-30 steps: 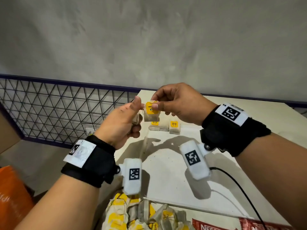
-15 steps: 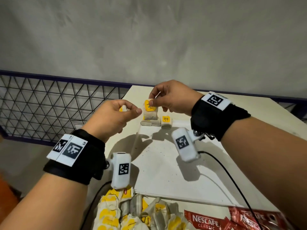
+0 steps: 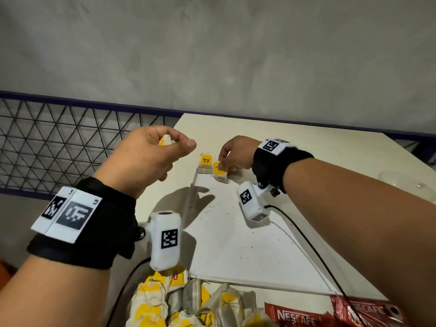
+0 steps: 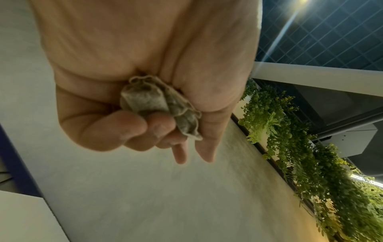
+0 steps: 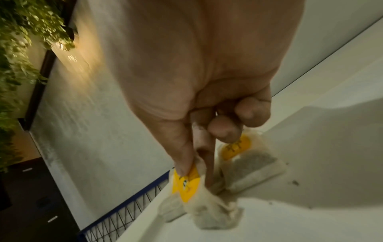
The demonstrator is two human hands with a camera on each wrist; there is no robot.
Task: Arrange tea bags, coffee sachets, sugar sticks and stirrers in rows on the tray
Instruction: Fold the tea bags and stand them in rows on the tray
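Observation:
My right hand (image 3: 224, 161) is down at the tray's far left corner and pinches a tea bag (image 3: 220, 171) by its yellow tag (image 5: 186, 181) between thumb and forefinger. This bag touches the white tray (image 3: 247, 244). Another tea bag (image 3: 205, 162) with a yellow tag lies just left of it, and one more (image 5: 250, 165) lies under my right fingers. My left hand (image 3: 165, 149) hovers above the tray's left edge, fingers curled round a bunch of tea bags (image 4: 161, 104).
A heap of loose tea bags (image 3: 179, 305) lies before the tray's near edge, with red Nescafe sachets (image 3: 330, 313) to its right. A black cable (image 3: 313, 251) crosses the tray. A wire mesh fence (image 3: 70, 138) runs at the left, a grey wall behind.
My right hand has gone down from mid-air to the tray with the tea bag in its pinch. The left hand drew back to the left, keeping its bunch.

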